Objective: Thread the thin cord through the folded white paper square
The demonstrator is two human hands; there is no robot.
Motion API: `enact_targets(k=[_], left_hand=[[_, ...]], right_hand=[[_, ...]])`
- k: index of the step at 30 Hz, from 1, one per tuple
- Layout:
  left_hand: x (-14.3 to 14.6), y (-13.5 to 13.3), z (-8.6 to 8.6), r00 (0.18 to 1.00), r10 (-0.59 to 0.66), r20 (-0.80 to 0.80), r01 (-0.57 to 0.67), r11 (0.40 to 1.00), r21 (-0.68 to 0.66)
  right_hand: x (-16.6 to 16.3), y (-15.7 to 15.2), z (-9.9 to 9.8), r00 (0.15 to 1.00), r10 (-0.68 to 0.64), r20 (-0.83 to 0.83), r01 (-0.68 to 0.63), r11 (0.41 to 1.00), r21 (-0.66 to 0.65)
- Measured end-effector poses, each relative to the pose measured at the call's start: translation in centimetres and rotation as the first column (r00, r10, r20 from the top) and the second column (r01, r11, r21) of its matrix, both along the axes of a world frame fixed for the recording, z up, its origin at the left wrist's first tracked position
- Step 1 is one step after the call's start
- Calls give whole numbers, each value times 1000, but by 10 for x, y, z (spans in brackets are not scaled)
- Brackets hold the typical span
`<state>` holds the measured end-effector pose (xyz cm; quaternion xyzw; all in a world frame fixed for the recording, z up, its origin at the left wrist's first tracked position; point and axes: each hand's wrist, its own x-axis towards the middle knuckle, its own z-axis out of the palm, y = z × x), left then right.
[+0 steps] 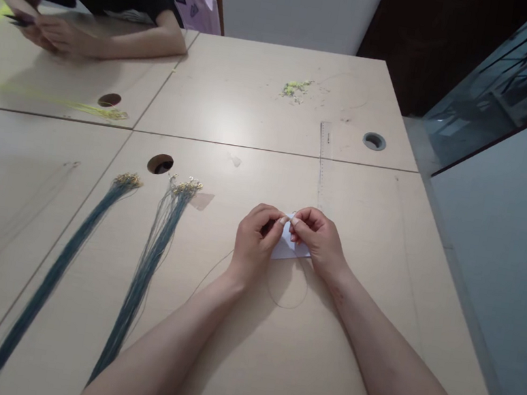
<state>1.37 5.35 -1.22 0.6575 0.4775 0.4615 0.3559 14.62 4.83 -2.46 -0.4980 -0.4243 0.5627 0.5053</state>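
Observation:
My left hand [256, 236] and my right hand [317, 238] meet over the beige table [345, 342], fingertips pinched together on something small that I cannot make out. A small white slip of paper [285, 250] lies under and between them. A thin thread [283, 303] loops on the table just below my wrists and trails off to the left. Both hands are closed in a pinch.
Two bundles of teal cords [147, 266] with gold clasps lie at left, next to a cable hole [160, 164]. A clear ruler [322, 160] and yellow-green scraps [295, 88] lie farther back. Another person's hands [57, 35] work at far left.

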Motion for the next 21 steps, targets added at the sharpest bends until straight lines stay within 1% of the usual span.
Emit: enact_targets(k=[6,14,21], left_hand=[[0,0,0,999,-31,13,31,999,9],[0,0,0,1000,-3,14,3,1000,3],[-1,0,-2,1000,-21,15,21,1000,10]], right_hand=[[0,0,0,999,4,-34,-5,1000,-9],[1,0,-1,999,-11,-52,10,1000,-22],[1,0,-2,998,-2,-59,2,1000,-14]])
